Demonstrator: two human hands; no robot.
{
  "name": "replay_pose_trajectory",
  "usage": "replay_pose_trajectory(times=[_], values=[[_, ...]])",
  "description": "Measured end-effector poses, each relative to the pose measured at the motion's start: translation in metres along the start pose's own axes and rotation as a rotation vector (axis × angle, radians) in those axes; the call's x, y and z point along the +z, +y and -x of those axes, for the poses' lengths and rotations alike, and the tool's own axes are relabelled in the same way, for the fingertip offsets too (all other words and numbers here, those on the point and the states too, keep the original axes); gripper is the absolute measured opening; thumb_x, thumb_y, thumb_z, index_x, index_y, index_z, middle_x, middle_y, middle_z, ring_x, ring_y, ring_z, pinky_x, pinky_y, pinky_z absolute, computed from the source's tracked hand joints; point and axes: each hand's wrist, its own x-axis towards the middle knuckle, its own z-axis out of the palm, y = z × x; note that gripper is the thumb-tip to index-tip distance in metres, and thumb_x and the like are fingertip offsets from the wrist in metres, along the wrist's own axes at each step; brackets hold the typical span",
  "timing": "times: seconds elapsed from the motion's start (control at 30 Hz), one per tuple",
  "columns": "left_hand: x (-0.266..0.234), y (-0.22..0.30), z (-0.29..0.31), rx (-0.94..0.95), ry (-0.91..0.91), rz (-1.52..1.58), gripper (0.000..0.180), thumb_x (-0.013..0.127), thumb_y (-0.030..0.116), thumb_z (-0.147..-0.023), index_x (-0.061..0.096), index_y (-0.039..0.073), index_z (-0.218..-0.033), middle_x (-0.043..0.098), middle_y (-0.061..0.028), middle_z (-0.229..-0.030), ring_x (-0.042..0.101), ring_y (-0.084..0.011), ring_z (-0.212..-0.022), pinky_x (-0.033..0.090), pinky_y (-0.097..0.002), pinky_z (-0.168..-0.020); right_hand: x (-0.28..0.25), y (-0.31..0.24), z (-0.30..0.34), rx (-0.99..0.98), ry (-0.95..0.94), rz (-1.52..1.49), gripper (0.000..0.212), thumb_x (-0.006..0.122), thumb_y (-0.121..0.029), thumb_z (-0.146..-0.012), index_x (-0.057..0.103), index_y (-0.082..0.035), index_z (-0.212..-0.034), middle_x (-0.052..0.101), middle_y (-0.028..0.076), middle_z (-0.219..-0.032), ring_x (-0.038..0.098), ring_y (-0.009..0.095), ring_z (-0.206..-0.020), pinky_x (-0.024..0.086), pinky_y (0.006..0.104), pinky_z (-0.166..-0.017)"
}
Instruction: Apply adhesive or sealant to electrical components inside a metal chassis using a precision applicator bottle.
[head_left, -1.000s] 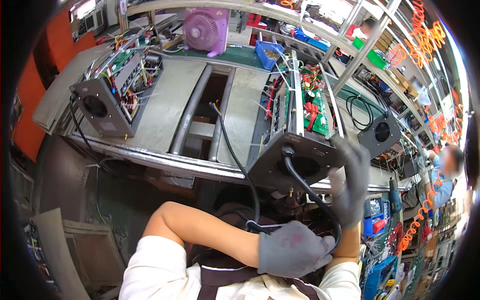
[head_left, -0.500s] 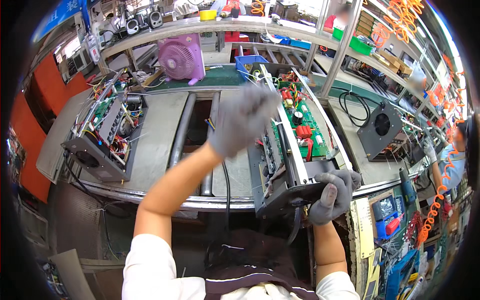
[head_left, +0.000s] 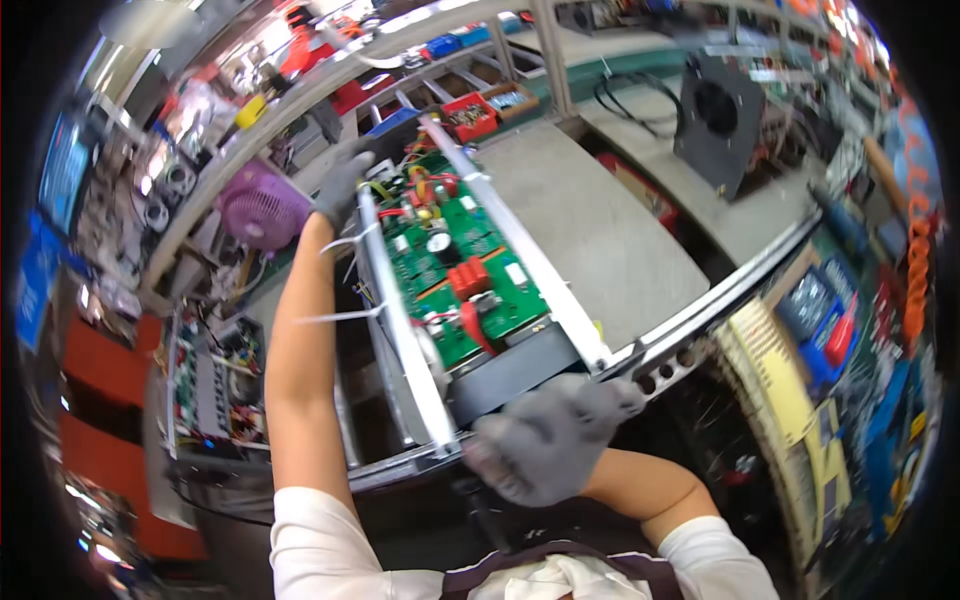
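Observation:
An open electronics unit (head_left: 530, 296) with a green circuit board, red and black components and two long white rails lies between my hands. It slants from far left to near right. My left hand (head_left: 345, 185), in a grey glove, grips the unit's far left corner, fingers partly hidden behind it. At the near end my right hand (head_left: 550, 435), also gloved in grey and slightly blurred, is closed over the dark front panel (head_left: 515, 372). White cable ties (head_left: 345, 316) stick out from the left rail.
A second open unit (head_left: 215, 385) stands on the left, and a dark unit with a fan (head_left: 715, 115) at the far right. A purple fan (head_left: 262, 208) sits at the back left. Red bin (head_left: 468, 117) and blue tray (head_left: 830, 335) hold small parts. Metal rollers line the bench.
My view has turned and come closer to the unit. My left hand has gone from above the unit's left side to its far end. The right hand stays at the near panel.

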Motion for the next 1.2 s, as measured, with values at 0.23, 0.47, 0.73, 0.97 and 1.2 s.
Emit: replay_pose_trajectory(times=[0.23,0.47,0.73,0.97,1.2], values=[[-0.026,0.013,0.002,-0.074,-0.09,-0.181,0.06,0.052,0.023,-0.088,0.041,0.0,-0.142,0.041,-0.015,-0.145,0.037,-0.0238,-0.135,0.025,-0.0323,-0.112,0.033,-0.007,0.012,-0.835,0.024,0.56,0.036,0.054,-0.043,-0.084,0.051,-0.014,-0.063,0.052,0.006,-0.076,0.05,0.025,-0.08,0.04,0.0386,-0.075],[-0.025,0.039,0.035,-0.226,-0.065,-0.263,0.057,0.05,0.018,-0.092,0.036,-0.001,-0.144,0.044,-0.0118,-0.142,0.042,-0.0215,-0.131,0.031,-0.0322,-0.11,0.08,-0.043,0.024,-0.513,0.475,0.476,0.027,0.048,-0.027,-0.091,0.058,-0.003,-0.088,0.054,0.006,-0.068,0.058,0.018,-0.085,0.052,0.0359,-0.068],[-0.051,0.037,0.048,-0.359,-0.049,-0.402,0.056,0.052,0.02,-0.094,0.036,0.002,-0.144,0.049,-0.009,-0.137,0.049,-0.0182,-0.122,0.039,-0.0298,-0.103,0.102,-0.084,0.025,-0.428,0.535,0.677,0.024,0.054,-0.026,-0.089,0.056,-0.002,-0.086,0.055,0.006,-0.074,0.048,0.013,-0.051,0.045,0.0258,-0.044],[-0.058,0.038,0.06,-0.391,0.063,-0.419,0.057,0.056,0.021,-0.093,0.038,0.004,-0.144,0.053,-0.0082,-0.133,0.056,-0.0156,-0.112,0.045,-0.0262,-0.093,0.114,-0.132,0.04,0.414,0.368,1.041,0.024,0.048,-0.022,-0.095,0.055,-0.001,-0.085,0.049,0.007,-0.059,0.05,0.016,-0.044,0.045,0.0293,-0.034],[-0.065,0.028,0.06,-0.366,0.048,-0.344,0.055,0.058,0.021,-0.093,0.041,0.008,-0.143,0.06,-0.0073,-0.123,0.062,-0.013,-0.101,0.051,-0.0257,-0.083,0.119,-0.159,0.037,0.341,0.327,0.806,0.025,0.048,-0.023,-0.095,0.056,-0.001,-0.086,0.05,0.008,-0.06,0.051,0.018,-0.045,0.046,0.0309,-0.035]])
